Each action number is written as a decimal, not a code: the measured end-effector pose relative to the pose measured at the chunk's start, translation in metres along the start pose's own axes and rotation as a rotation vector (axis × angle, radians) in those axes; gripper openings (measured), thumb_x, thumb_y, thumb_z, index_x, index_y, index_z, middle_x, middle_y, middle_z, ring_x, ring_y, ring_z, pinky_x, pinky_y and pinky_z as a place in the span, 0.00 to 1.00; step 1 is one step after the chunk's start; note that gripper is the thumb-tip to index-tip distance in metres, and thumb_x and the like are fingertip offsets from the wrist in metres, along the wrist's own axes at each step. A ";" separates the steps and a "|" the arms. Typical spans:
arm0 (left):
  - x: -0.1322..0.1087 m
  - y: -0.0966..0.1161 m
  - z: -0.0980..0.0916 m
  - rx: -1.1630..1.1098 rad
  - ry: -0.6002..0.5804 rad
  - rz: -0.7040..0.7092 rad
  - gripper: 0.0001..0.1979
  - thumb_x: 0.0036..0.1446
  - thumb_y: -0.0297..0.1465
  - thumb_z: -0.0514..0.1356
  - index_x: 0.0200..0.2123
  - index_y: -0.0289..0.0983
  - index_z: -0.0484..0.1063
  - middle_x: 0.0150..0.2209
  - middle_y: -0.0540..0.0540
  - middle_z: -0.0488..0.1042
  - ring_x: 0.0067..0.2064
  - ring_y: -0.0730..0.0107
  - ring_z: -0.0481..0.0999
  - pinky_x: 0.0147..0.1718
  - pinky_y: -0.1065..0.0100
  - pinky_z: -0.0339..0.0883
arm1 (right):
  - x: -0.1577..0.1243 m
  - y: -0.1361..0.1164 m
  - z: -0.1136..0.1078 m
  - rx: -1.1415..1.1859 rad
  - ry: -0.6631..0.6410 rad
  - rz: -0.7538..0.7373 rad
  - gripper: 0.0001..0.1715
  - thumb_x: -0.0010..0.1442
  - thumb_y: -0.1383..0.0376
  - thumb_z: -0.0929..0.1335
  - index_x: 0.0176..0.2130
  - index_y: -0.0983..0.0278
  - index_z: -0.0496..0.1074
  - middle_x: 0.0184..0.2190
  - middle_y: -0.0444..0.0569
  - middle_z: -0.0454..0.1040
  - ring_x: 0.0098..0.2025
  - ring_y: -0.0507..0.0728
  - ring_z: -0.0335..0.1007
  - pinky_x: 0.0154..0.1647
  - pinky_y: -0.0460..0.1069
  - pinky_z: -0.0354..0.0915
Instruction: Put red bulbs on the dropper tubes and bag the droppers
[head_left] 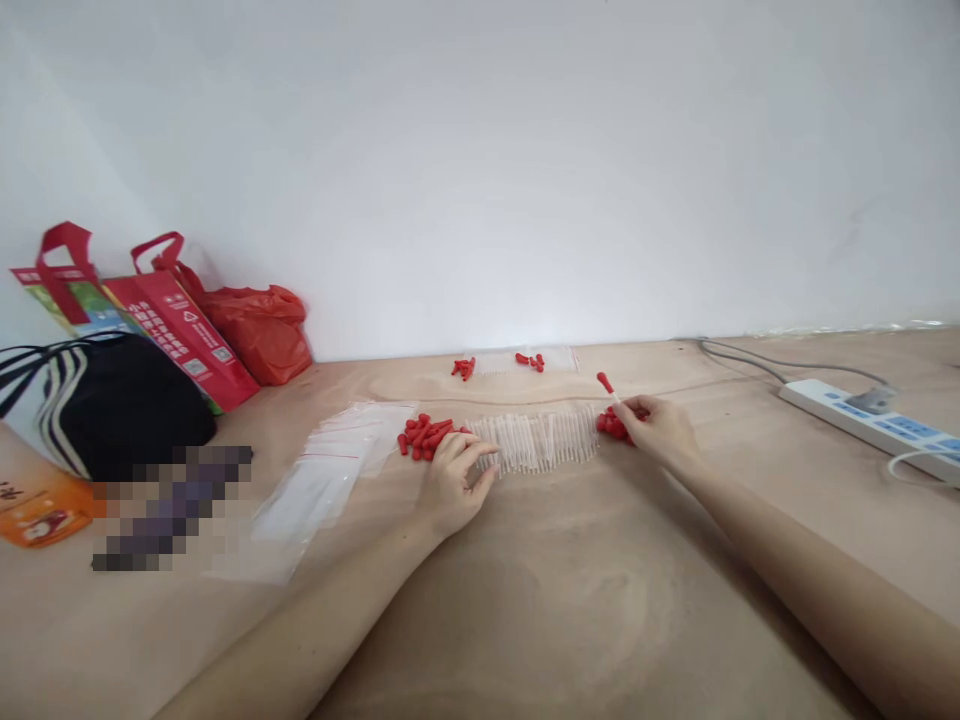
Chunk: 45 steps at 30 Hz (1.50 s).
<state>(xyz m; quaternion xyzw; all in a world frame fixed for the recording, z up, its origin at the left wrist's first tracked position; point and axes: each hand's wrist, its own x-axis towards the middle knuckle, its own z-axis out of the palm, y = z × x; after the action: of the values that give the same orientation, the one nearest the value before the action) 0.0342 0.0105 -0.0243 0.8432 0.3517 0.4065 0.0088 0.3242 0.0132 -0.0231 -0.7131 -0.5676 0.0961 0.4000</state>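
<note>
My right hand (660,428) pinches a dropper (606,384), its red rubber bulb pointing up and to the left; most of its clear tube is hidden by my fingers. Under that hand lies a small heap of red bulbs (611,424). A row of thin clear glass tubes (536,440) stretches side by side between my two hands. At the row's left end is my left hand (456,482), thumb and forefinger apart, with nothing visible between them. A larger pile of red rubber bulbs (426,436) lies just behind and left of it, partly covered by the fingers.
Clear zip bags (322,470) lie spread at the left. Near the wall, another clear bag (495,360) lies with red-bulbed droppers (463,369). A black drawstring bag (142,400) and red bags (259,330) stand far left. A white power strip (870,420) with cables is at right.
</note>
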 end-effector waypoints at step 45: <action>-0.001 -0.003 0.002 0.172 -0.009 -0.168 0.08 0.45 0.28 0.61 0.33 0.40 0.72 0.35 0.47 0.69 0.41 0.61 0.66 0.42 0.59 0.59 | 0.017 0.037 -0.015 -0.358 0.001 -0.183 0.21 0.51 0.49 0.61 0.36 0.59 0.72 0.29 0.46 0.75 0.36 0.59 0.68 0.38 0.53 0.54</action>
<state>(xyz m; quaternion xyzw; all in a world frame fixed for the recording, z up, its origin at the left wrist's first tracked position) 0.0339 0.0127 -0.0272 0.8102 0.4547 0.3687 -0.0281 0.3664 0.0201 -0.0329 -0.7184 -0.6379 -0.0437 0.2741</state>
